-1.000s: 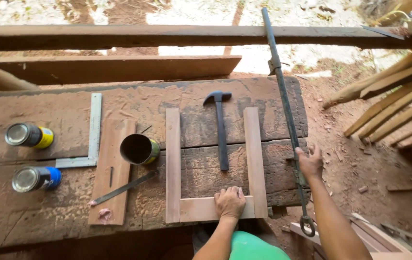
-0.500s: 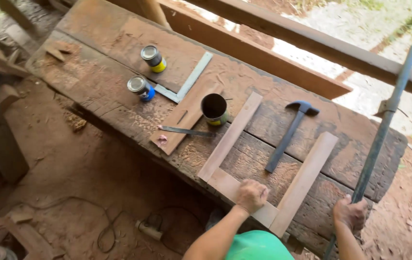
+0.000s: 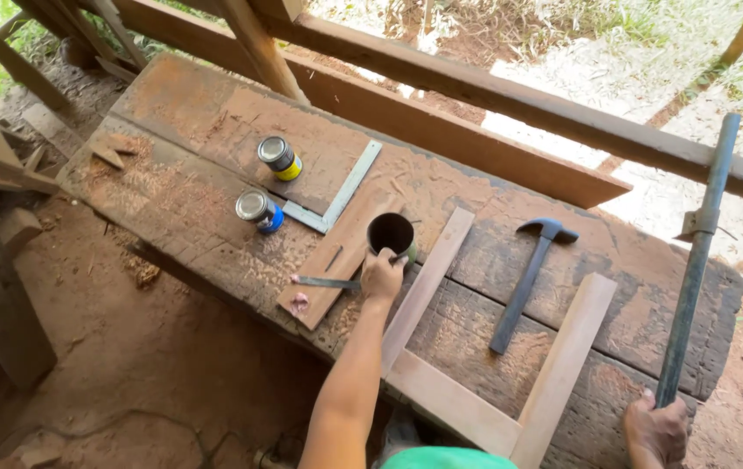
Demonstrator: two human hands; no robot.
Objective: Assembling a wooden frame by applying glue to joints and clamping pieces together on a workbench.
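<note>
left hand (image 3: 383,274) fingers on dark cup (image 3: 391,234), right hand (image 3: 656,430) gripping bar clamp (image 3: 693,265); hammer (image 3: 528,278) between

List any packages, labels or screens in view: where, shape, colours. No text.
Yellow can: far side of the workbench, beside the metal square; small cylinder, silver lid, yellow label.
Blue can: just nearer than the yellow can; small cylinder, silver lid, blue label.
Open cup: at the left hand; dark inside, greenish wall, no label visible.
No signs or screens.

The workbench (image 3: 215,165) is reddish-brown. The hammer (image 3: 528,278) and cup (image 3: 391,236) are dark, the bar clamp (image 3: 697,252) blue-grey. The frame (image 3: 493,347) is pale wood.
</note>
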